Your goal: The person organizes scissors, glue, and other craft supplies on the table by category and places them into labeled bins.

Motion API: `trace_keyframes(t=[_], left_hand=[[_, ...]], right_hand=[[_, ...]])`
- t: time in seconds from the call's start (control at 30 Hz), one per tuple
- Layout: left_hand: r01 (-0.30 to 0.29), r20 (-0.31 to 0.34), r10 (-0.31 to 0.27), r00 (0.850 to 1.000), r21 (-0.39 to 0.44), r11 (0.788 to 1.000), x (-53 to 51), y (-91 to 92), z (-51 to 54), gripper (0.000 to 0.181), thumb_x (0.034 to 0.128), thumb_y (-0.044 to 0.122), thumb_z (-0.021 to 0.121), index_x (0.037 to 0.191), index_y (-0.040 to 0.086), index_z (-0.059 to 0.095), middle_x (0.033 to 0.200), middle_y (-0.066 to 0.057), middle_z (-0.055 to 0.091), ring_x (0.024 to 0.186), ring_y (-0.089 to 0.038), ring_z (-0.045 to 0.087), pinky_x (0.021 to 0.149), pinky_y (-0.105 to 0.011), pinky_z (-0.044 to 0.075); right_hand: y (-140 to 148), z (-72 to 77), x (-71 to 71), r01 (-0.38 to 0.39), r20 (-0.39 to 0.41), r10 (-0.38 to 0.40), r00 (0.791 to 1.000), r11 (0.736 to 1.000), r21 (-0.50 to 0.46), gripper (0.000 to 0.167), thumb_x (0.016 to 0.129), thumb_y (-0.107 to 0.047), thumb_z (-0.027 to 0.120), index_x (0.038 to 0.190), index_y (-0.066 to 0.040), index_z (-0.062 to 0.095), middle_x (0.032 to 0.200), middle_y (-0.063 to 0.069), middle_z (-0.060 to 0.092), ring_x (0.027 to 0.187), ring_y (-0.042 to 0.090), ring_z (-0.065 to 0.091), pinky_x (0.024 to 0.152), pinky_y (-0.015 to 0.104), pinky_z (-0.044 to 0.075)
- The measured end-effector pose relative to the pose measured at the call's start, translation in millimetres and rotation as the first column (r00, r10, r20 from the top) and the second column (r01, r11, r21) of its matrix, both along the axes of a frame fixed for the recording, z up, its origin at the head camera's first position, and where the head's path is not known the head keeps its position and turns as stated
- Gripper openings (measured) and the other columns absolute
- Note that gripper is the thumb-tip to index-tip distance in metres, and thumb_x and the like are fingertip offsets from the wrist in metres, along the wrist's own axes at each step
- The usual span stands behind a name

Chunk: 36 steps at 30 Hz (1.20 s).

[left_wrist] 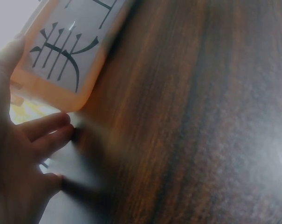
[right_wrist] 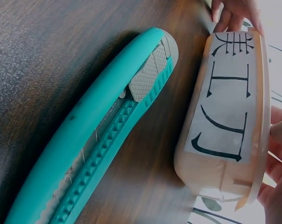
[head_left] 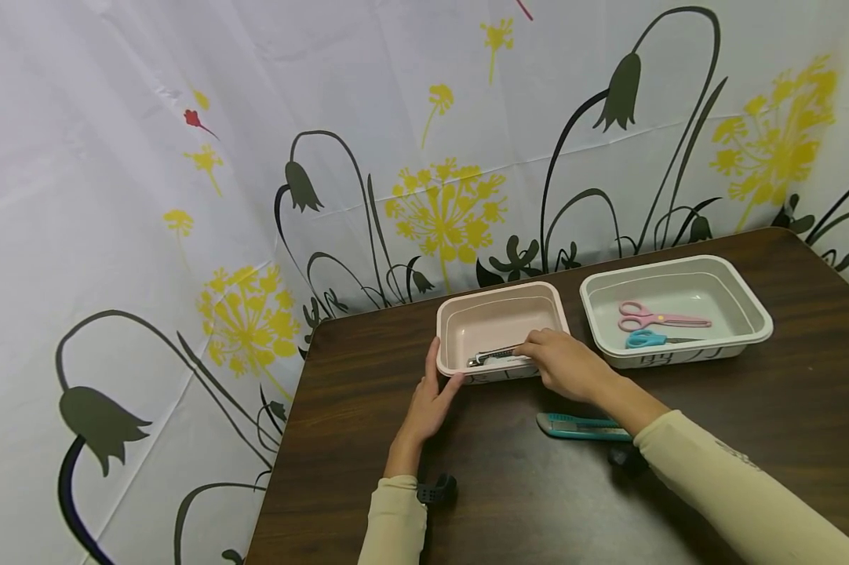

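Note:
A small pale-pink bin with a labelled front stands near the table's back edge. My left hand touches its near left corner, with the fingers fairly straight along the side and the thumb at the front rim. My right hand reaches over the front rim and pinches the end of a slim dark-and-silver utility knife that lies low inside. Something white beside that knife is partly hidden. On the table below my right wrist lies a teal utility knife, large in the right wrist view.
To the right stands a whitish bin holding pink scissors and blue-handled scissors. Behind the dark wooden table hangs a flowered white curtain.

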<state>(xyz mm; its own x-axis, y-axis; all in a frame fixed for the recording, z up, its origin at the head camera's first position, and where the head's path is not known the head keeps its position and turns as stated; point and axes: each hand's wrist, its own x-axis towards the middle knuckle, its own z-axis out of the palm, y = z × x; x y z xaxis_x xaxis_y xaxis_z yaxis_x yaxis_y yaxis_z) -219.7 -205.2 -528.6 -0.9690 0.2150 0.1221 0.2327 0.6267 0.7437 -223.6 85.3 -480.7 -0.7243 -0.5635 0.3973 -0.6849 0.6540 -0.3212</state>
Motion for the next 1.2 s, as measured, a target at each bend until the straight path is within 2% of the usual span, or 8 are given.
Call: trace_keyframes(t=[0.33,0.53,0.83,1.0,1.07,1.2], left_hand=[[-0.004,0.006,0.004,1.000,0.005,1.000,0.6,0.0,-1.3,0.076,0.0986,0.047,0.054,0.157,0.038,0.007,0.156,-0.008,0.034,0.133,-0.037,0.042,0.104,-0.061,0.030],[-0.010,0.019,0.009,1.000,0.005,1.000,0.4,0.4,-2.2,0.076,0.0984,0.048,0.054,0.157,0.039,0.006,0.156,-0.008,0.034,0.133,-0.038,0.042,0.104,-0.061,0.030],[-0.016,0.018,0.016,1.000,0.006,1.000,0.4,-0.4,-2.6,0.076,0.0983,0.049,0.053,0.157,0.040,0.006,0.156,-0.008,0.033,0.133,-0.039,0.041,0.104,-0.062,0.030],[-0.017,0.015,0.018,1.000,-0.001,1.000,0.2,-0.3,-3.8,0.076,0.0983,0.049,0.053,0.157,0.039,0.006,0.156,-0.008,0.032,0.134,-0.038,0.040,0.104,-0.062,0.030],[-0.015,0.011,0.015,1.000,0.001,1.000,0.1,-0.2,-4.0,0.076,0.0984,0.049,0.053,0.157,0.039,0.006,0.157,-0.008,0.032,0.134,-0.038,0.040,0.104,-0.062,0.029],[-0.012,0.010,0.012,1.000,0.008,1.000,-0.3,0.0,-3.2,0.076,0.0984,0.049,0.053,0.157,0.039,0.006,0.157,-0.007,0.032,0.135,-0.037,0.040,0.105,-0.062,0.029]], right_hand=[[11,3.5,7.5,-0.022,-0.095,0.015,0.995,0.997,-0.077,0.030,0.088,0.002,0.064,0.114,-0.008,0.072,0.098,0.001,0.062,0.089,0.020,0.059,0.083,0.042,0.047],[21,11.3,17.7,-0.027,-0.106,0.011,0.994,0.988,-0.152,0.033,0.089,0.004,0.061,0.118,-0.009,0.069,0.104,0.002,0.062,0.094,0.020,0.057,0.085,0.042,0.046],[40,19.4,36.2,0.005,-0.126,-0.036,0.991,0.972,-0.235,0.032,0.086,0.000,0.068,0.116,-0.009,0.070,0.104,0.001,0.064,0.086,0.014,0.054,0.075,0.036,0.046],[53,12.9,52.5,0.024,-0.109,-0.050,0.993,0.973,-0.229,0.032,0.085,-0.001,0.070,0.116,-0.008,0.071,0.103,0.000,0.065,0.079,0.009,0.051,0.068,0.031,0.045],[57,6.9,60.3,0.039,-0.089,-0.059,0.994,0.976,-0.215,0.031,0.085,-0.002,0.071,0.115,-0.009,0.071,0.104,-0.002,0.064,0.078,0.007,0.049,0.068,0.030,0.045],[64,-8.6,74.1,0.081,-0.020,-0.086,0.996,0.983,-0.165,0.032,0.084,-0.005,0.073,0.115,-0.011,0.071,0.106,-0.004,0.064,0.085,0.008,0.056,0.074,0.034,0.049]])
